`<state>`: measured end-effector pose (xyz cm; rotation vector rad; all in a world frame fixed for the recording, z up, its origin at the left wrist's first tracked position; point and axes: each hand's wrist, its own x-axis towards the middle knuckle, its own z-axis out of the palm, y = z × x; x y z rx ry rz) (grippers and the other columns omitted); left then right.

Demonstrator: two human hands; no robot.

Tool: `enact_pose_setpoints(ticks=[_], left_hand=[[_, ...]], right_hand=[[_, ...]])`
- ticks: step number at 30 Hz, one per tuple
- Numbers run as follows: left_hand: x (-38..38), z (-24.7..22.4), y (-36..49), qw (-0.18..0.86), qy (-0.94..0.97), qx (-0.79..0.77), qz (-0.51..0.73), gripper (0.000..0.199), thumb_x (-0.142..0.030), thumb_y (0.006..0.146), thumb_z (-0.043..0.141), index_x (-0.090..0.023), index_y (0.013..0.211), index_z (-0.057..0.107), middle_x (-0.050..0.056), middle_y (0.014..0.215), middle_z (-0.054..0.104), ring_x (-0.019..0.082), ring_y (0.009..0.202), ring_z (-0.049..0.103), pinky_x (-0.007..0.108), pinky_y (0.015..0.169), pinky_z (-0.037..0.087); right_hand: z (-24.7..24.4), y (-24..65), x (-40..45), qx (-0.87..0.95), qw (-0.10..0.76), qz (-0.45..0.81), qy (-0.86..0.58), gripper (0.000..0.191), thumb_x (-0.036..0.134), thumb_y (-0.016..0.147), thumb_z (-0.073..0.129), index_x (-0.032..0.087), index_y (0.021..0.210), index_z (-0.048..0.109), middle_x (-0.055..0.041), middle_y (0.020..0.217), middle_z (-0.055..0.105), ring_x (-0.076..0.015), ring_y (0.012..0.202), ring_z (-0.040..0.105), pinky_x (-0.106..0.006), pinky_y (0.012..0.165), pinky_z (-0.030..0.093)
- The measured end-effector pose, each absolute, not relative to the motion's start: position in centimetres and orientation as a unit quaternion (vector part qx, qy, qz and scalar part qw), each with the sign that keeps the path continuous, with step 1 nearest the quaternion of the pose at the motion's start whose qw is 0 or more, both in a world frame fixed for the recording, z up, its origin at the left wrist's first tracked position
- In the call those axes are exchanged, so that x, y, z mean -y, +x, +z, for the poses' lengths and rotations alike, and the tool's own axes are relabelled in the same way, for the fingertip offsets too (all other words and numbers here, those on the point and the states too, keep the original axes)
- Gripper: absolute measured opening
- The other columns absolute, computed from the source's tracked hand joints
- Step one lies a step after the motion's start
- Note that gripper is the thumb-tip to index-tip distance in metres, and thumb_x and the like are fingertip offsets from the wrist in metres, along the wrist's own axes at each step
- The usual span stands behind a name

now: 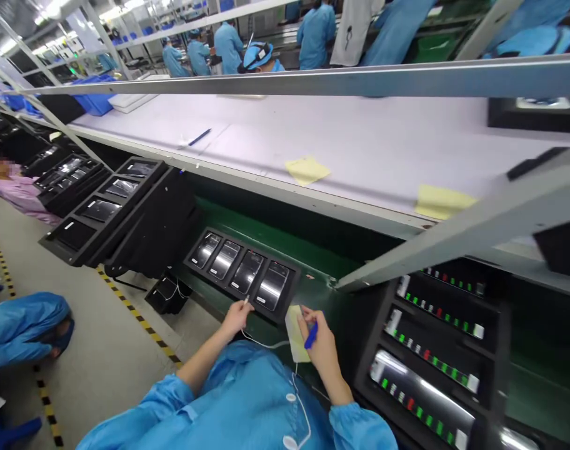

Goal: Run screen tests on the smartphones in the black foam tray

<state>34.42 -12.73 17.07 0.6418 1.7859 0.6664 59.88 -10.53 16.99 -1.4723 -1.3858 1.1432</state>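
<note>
My left hand [236, 317] is closed in a pinch on the small white end of a cable [266, 345], right at the near edge of a black tray [280, 312]. Several dark, glossy phones lie in that tray's slots, among them one phone [272, 285] at the right end and another phone [247, 272] beside it. To the right of the tray, my right hand [323, 349] grips a blue pen [312, 335] together with a pale yellow slip of paper [296, 337]. The white cable runs behind the paper and down across my blue smock.
A slanted grey post [454, 222] crosses on the right, above a black rack [367, 369] with coloured strips. Yellow notes [307, 170] and a pen [199, 137] lie on the white shelf [369, 144]. Left stands another phone rack [102, 200]; a seated co-worker's blue sleeve [22, 322] shows.
</note>
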Motion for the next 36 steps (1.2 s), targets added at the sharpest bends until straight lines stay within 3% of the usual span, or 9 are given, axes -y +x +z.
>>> enact_pose_setpoints(ticks=[3, 6, 9, 12, 16, 22, 27, 31, 36], left_hand=[[9.9, 17.2, 25.3, 0.323, 0.354, -0.838, 0.26, 0.022, -0.03, 0.103, 0.061, -0.014, 0.096, 0.075, -0.004, 0.062, 0.052, 0.015, 0.063, 0.053, 0.025, 0.065, 0.036], [6.7, 17.6, 17.3, 0.228, 0.374, -0.868, 0.234, 0.028, -0.024, 0.107, 0.057, -0.013, 0.12, 0.078, 0.001, 0.069, 0.063, 0.02, 0.072, 0.065, 0.027, 0.074, 0.044], [3.5, 17.5, 11.9, 0.211, 0.385, -0.88, 0.184, 0.034, -0.022, 0.107, 0.059, -0.013, 0.136, 0.074, 0.01, 0.09, 0.077, 0.025, 0.094, 0.076, 0.03, 0.087, 0.05], [1.2, 16.7, 9.7, 0.225, 0.397, -0.88, 0.131, 0.036, -0.026, 0.109, 0.057, -0.014, 0.139, 0.073, 0.018, 0.114, 0.08, 0.03, 0.114, 0.076, 0.033, 0.095, 0.052], [-0.2, 15.3, 9.8, 0.262, 0.404, -0.867, 0.129, 0.045, -0.033, 0.108, 0.061, -0.012, 0.148, 0.066, 0.019, 0.117, 0.08, 0.032, 0.116, 0.076, 0.035, 0.097, 0.053], [-1.1, 14.9, 9.4, 0.306, 0.378, -0.861, 0.146, 0.04, -0.038, 0.102, 0.071, -0.016, 0.135, 0.075, 0.015, 0.103, 0.08, 0.031, 0.11, 0.076, 0.032, 0.088, 0.051], [-2.2, 15.6, 7.9, 0.363, 0.346, -0.84, 0.206, 0.028, -0.039, 0.096, 0.077, -0.012, 0.103, 0.081, 0.004, 0.072, 0.068, 0.021, 0.076, 0.067, 0.028, 0.072, 0.043], [-2.6, 15.7, 7.0, 0.431, 0.393, -0.778, 0.233, 0.045, -0.056, 0.087, 0.081, -0.014, 0.073, 0.073, -0.003, 0.057, 0.051, 0.015, 0.063, 0.051, 0.028, 0.064, 0.032], [-2.2, 15.2, 6.3, 0.447, 0.392, -0.764, 0.252, 0.064, -0.075, 0.077, 0.079, -0.018, 0.059, 0.058, -0.007, 0.053, 0.035, 0.012, 0.059, 0.037, 0.028, 0.061, 0.025]], right_hand=[[14.3, 54.5, 8.1, 0.554, 0.358, 0.448, -0.604, 0.048, 0.075, 0.089, 0.061, 0.03, 0.09, 0.045, -0.0211, 0.14, 0.072, -0.0352, 0.128, 0.071, -0.05, 0.106, 0.054], [12.4, 50.8, 6.3, 0.54, 0.341, 0.422, -0.643, 0.047, 0.074, 0.085, 0.059, 0.03, 0.092, 0.045, -0.0222, 0.146, 0.067, -0.0377, 0.133, 0.067, -0.051, 0.107, 0.052], [11.0, 48.5, 5.3, 0.517, 0.331, 0.388, -0.687, 0.05, 0.076, 0.082, 0.059, 0.029, 0.094, 0.046, -0.0233, 0.149, 0.064, -0.0399, 0.135, 0.063, -0.052, 0.108, 0.05], [10.2, 47.4, 5.1, 0.483, 0.33, 0.35, -0.731, 0.053, 0.078, 0.081, 0.061, 0.029, 0.096, 0.046, -0.0236, 0.153, 0.06, -0.0408, 0.138, 0.06, -0.052, 0.111, 0.046], [10.1, 47.1, 5.2, 0.426, 0.368, 0.317, -0.763, 0.057, 0.078, 0.078, 0.066, 0.028, 0.097, 0.045, -0.0224, 0.151, 0.062, -0.0371, 0.131, 0.063, -0.048, 0.106, 0.048], [10.5, 47.4, 5.1, 0.387, 0.378, 0.329, -0.774, 0.062, 0.08, 0.074, 0.072, 0.028, 0.095, 0.045, -0.0189, 0.145, 0.066, -0.0298, 0.106, 0.07, -0.043, 0.093, 0.052], [10.1, 48.0, 4.8, 0.371, 0.39, 0.318, -0.78, 0.063, 0.078, 0.074, 0.078, 0.028, 0.095, 0.045, -0.0136, 0.126, 0.073, -0.0253, 0.092, 0.069, -0.039, 0.085, 0.054], [9.6, 48.8, 4.3, 0.393, 0.377, 0.317, -0.777, 0.059, 0.073, 0.074, 0.08, 0.028, 0.094, 0.047, -0.0113, 0.122, 0.075, -0.0248, 0.088, 0.067, -0.039, 0.083, 0.054], [9.4, 49.0, 4.0, 0.399, 0.346, 0.288, -0.799, 0.058, 0.077, 0.073, 0.073, 0.028, 0.088, 0.047, -0.0125, 0.117, 0.077, -0.0264, 0.083, 0.066, -0.042, 0.081, 0.053]])
